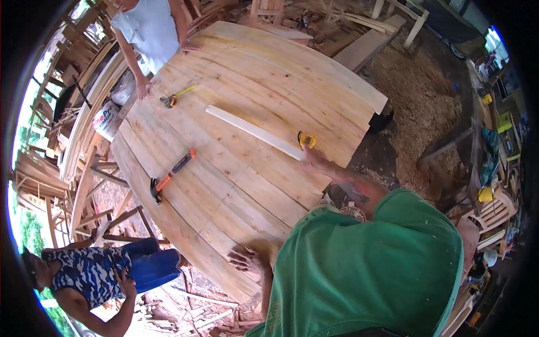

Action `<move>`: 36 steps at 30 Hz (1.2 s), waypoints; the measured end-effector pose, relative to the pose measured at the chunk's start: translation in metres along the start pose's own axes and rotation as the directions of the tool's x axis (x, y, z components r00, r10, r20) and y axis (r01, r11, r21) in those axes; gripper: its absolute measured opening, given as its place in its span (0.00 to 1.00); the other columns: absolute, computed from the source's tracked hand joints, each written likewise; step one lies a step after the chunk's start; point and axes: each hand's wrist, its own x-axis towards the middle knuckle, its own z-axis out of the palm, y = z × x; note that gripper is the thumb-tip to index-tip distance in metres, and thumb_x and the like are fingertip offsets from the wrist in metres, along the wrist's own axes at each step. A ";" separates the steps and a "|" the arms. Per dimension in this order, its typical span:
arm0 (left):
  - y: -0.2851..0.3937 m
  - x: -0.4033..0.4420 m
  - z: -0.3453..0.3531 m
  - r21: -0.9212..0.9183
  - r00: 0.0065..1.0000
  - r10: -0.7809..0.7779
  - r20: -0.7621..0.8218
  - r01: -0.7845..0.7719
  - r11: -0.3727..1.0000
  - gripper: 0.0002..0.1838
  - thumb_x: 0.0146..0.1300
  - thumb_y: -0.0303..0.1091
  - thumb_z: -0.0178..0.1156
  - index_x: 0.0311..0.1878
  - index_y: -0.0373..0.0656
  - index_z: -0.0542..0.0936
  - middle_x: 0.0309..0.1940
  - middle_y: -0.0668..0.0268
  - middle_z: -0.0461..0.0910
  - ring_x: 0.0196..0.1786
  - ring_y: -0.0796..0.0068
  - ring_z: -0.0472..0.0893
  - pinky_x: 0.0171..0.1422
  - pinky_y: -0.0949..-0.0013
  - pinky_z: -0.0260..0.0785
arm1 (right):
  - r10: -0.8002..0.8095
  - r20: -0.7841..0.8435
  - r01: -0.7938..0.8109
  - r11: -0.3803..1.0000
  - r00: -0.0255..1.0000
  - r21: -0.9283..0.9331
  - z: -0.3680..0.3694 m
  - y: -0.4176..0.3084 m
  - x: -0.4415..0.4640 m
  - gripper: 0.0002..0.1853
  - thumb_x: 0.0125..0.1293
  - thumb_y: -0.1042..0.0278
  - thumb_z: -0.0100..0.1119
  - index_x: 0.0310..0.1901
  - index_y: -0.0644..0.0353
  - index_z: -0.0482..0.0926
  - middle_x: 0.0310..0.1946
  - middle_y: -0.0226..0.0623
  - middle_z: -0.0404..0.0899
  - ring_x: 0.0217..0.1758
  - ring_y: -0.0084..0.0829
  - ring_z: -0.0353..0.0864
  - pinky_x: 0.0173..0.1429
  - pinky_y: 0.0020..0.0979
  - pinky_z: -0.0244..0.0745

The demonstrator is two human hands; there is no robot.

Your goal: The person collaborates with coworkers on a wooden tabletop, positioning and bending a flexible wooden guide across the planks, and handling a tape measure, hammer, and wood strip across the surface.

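Note:
My left hand (250,259) lies flat on the near edge of a large tabletop (236,151) of joined wooden planks, its fingers spread. My right hand (315,163) is closed at the near end of a pale, straight wooden strip (255,132) lying across the planks. Just beyond those fingers sits a yellow tape measure (306,140); whether they touch it is hard to see. A claw hammer (172,176) with an orange and dark handle rests toward the left. Farther off is another tape measure (169,101) with a short length of yellow blade out.
A person in a white top (149,33) leans both hands on the far edge. Another person in a camouflage tank top (90,272) stands at the left. Stacked timber (84,135) and a white sack (106,121) lie beyond the left edge. Wood shavings (418,106) cover the floor at right.

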 end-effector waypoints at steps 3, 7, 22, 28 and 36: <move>0.001 0.002 -0.010 -0.009 0.993 -0.008 0.122 0.009 1.000 0.36 0.71 0.58 0.34 0.74 0.45 0.48 0.75 0.53 0.43 0.75 0.47 0.46 0.72 0.40 0.46 | 0.061 -0.010 -0.062 0.990 0.998 -0.125 -0.034 -0.017 -0.008 0.22 0.55 0.64 0.53 0.50 0.68 0.67 0.37 0.55 0.79 0.41 0.52 0.81 0.43 0.49 0.75; 0.001 0.002 -0.011 -0.052 0.995 -0.016 0.100 0.021 0.998 0.35 0.71 0.56 0.37 0.74 0.45 0.49 0.75 0.55 0.43 0.75 0.46 0.46 0.71 0.39 0.46 | 0.094 0.040 -0.089 0.989 0.995 -0.118 -0.034 -0.006 0.007 0.23 0.53 0.65 0.53 0.50 0.69 0.68 0.39 0.56 0.79 0.40 0.54 0.81 0.43 0.50 0.75; -0.009 0.003 0.005 -0.121 1.000 0.010 0.012 -0.009 0.993 0.35 0.70 0.57 0.40 0.73 0.48 0.53 0.75 0.52 0.43 0.76 0.47 0.43 0.75 0.43 0.37 | 0.007 0.184 -0.084 0.907 0.983 0.413 -0.029 0.007 0.005 0.11 0.47 0.63 0.61 0.28 0.60 0.74 0.22 0.30 0.71 0.28 0.22 0.70 0.31 0.30 0.65; -0.004 0.005 -0.003 -0.176 0.998 -0.016 0.067 0.028 0.984 0.34 0.70 0.55 0.40 0.74 0.48 0.52 0.75 0.53 0.43 0.76 0.49 0.40 0.76 0.43 0.33 | 0.003 0.367 -0.124 0.944 0.930 0.307 -0.057 -0.005 -0.026 0.19 0.58 0.49 0.60 0.30 0.59 0.77 0.19 0.27 0.74 0.25 0.20 0.72 0.31 0.27 0.66; -0.004 0.007 -0.005 -0.201 0.997 -0.035 0.066 0.048 0.978 0.35 0.68 0.55 0.43 0.74 0.50 0.51 0.75 0.54 0.43 0.76 0.48 0.40 0.76 0.43 0.32 | -0.094 0.275 -0.048 0.882 0.957 0.469 -0.005 0.027 -0.011 0.21 0.67 0.48 0.54 0.33 0.62 0.79 0.20 0.31 0.78 0.23 0.23 0.77 0.28 0.30 0.70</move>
